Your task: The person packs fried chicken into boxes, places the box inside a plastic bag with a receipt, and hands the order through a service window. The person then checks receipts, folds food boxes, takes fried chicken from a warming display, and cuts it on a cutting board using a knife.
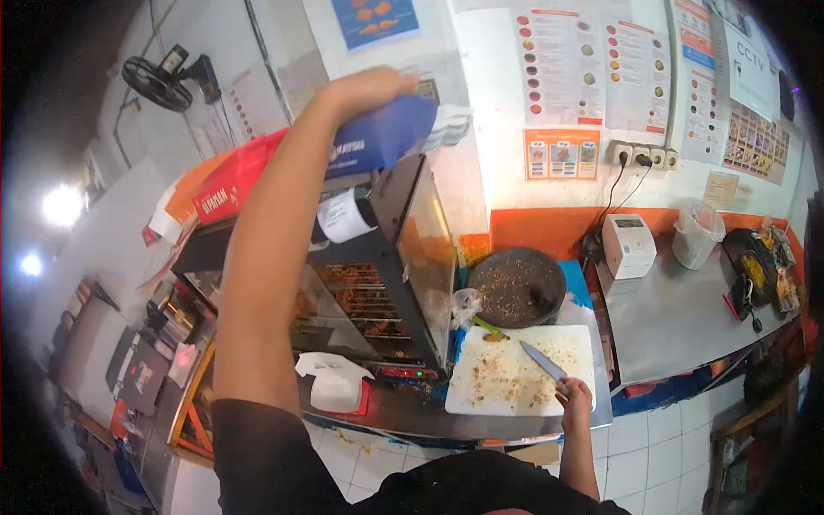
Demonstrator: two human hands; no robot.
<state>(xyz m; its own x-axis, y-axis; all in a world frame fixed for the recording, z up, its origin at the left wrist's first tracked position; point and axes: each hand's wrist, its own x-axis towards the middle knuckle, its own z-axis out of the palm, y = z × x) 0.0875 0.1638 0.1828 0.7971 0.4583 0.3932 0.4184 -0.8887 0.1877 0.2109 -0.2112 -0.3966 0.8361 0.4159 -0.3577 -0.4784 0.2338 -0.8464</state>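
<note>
My left hand (371, 88) is raised at the end of an outstretched arm, over the top edge of the blue folded cartons (382, 137) stacked on the glass-sided warming cabinet (412, 249). Its fingers are blurred and partly hidden, so their grip does not show. Low on the right, my right hand (575, 399) is closed round the handle of a knife (542, 360). The blade lies over the white cutting board (481, 369), which is strewn with brown crumbs. Behind the board sits a dark stone mortar (506, 287) with bits of food in it.
A paper food box (335, 382) stands open before the cabinet. Red cartons (236, 184) lie left of the blue ones. A clear plastic bag (466, 305) rests beside the mortar. On the steel table (687, 318) are a white printer (628, 246) and a bag-lined tub (695, 236).
</note>
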